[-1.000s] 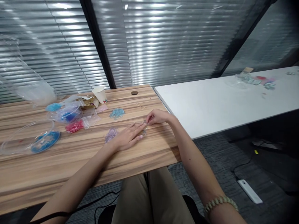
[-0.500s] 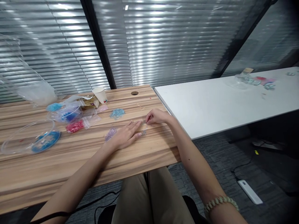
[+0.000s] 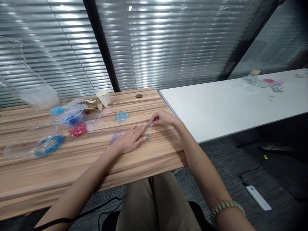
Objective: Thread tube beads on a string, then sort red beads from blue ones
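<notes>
My left hand [image 3: 131, 139] rests flat on the wooden table [image 3: 154, 157], fingers stretched out and thumb apart. Its fingertips touch or nearly touch a small, clear, thin item [image 3: 149, 136], perhaps a strand, too fine to make out. At the upper end of that item, my right hand [image 3: 163, 118] is closed in a pinch; whatever sits between the fingertips is too small to name. A heap of purple bead-like pieces [image 3: 115, 137] lies left of my left hand. Farther back is a heap of light blue pieces [image 3: 121, 117].
To the left are a red packet [image 3: 78, 130], a clear tub [image 3: 84, 115] with blue contents, and a round clear container [image 3: 54, 145]. A paper cup [image 3: 104, 98] stands at the back. A white table [image 3: 216, 109] adjoins on the right.
Both hands keep almost the same place. The right fingertips have shifted very slightly at the clear item. The whole view has moved a little.
</notes>
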Available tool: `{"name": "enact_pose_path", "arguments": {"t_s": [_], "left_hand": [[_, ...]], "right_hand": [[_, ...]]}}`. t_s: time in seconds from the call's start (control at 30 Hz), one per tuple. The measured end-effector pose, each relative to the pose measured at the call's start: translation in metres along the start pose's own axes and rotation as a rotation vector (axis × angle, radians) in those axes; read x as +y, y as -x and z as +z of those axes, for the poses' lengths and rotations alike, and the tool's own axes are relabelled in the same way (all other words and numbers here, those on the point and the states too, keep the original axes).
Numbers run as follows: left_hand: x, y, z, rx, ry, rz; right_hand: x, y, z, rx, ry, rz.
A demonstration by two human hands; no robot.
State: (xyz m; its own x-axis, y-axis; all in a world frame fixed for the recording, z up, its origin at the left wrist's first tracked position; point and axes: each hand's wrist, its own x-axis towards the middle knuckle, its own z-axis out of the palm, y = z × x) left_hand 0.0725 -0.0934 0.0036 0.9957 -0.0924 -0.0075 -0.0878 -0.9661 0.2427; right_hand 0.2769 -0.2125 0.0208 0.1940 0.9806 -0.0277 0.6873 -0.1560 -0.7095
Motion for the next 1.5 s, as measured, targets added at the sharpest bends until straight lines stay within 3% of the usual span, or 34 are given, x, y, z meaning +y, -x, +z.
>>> {"name": "enact_pose_path", "arguments": {"t_s": [0.2,0.33,0.57,0.83,1.5], "left_hand": [[0.001,0.001,-0.003,-0.014,-0.029,-0.063],[0.003,0.003,-0.008,0.036,-0.045,-0.109],[0.0,0.007,-0.007,0.017,-0.077,-0.135],[0.016,0.008,-0.015,0.016,-0.205,-0.232],[0.006,0.007,-0.005,-0.03,-0.046,-0.03]], "right_hand": [[0.003,0.01,-0.01,-0.113,0.034,0.108],[0.006,0.009,-0.009,-0.148,0.026,0.125],[0.008,0.004,-0.003,-0.119,0.049,0.075],[0.005,-0.007,0.012,-0.062,0.054,0.017],[-0.005,-0.012,0.026,-0.029,0.016,-0.13]]}}
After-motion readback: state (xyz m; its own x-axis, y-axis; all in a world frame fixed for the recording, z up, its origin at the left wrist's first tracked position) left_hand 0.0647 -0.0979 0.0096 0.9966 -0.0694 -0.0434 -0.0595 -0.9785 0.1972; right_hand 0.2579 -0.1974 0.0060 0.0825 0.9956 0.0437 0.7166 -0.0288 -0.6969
